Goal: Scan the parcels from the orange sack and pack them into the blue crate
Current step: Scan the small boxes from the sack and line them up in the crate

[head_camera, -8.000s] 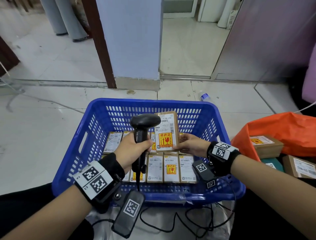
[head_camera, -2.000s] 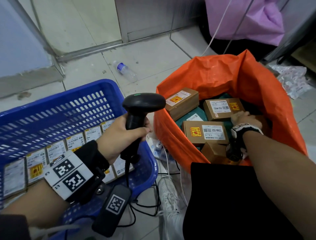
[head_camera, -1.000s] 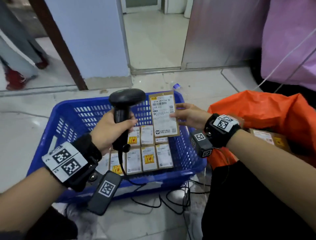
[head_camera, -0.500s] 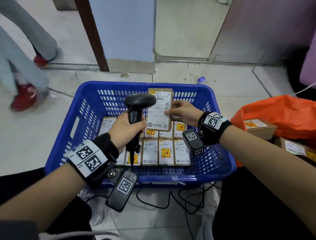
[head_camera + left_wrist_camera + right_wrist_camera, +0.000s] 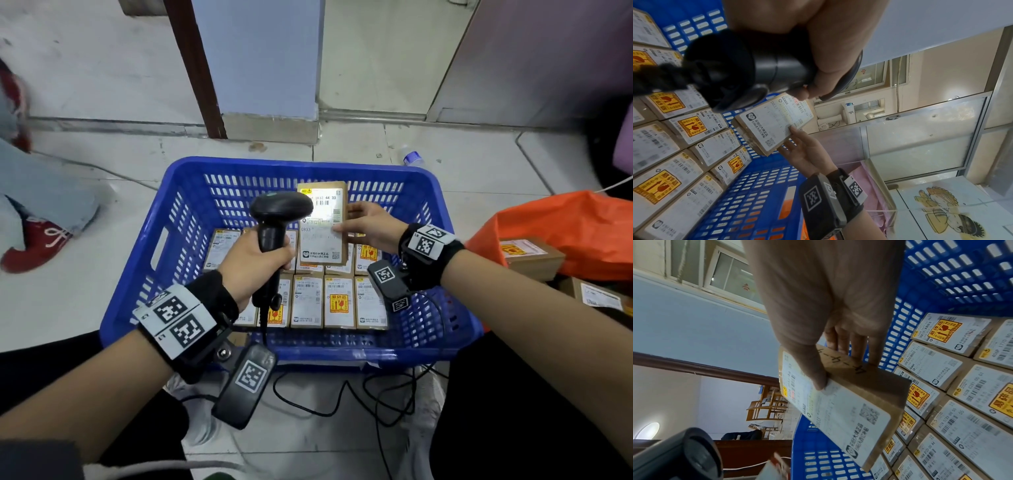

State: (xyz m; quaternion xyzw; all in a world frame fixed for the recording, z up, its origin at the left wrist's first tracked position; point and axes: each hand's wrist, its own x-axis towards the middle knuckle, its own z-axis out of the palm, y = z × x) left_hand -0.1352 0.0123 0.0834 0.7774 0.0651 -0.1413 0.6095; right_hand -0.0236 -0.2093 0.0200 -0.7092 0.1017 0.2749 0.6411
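Parcels were the business at hand, and the blue crate (image 5: 137, 260) served as the landmark: one crate, sitting on the tiled floor (image 5: 85, 85), was the largest thing in view. To its right lay one orange sack (image 5: 561, 229), with two brown parcels in the sack (image 5: 531, 255) showing at its mouth; more could not be told. Inside the crate, packed parcels (image 5: 339, 301) lay flat in two rows, labels up; the near row showed five, and the far row was partly hidden behind the hands, so its count could not be told. Above the crate's middle, one held parcel (image 5: 322, 236) stood upright with its white label lit brightly. The right hand (image 5: 371, 226) held it, thumb on the label face and fingers (image 5: 857, 344) behind it. Just left of that parcel, one black scanner (image 5: 274, 222) pointed its head at the label; the left hand (image 5: 253, 263) was wrapped round its handle. Its black cable (image 5: 342, 394) trailed over the floor at the crate's near side. One clear bottle (image 5: 411, 159) lay beyond the crate's far right corner. One red shoe (image 5: 37, 243) stood well left of the crate.
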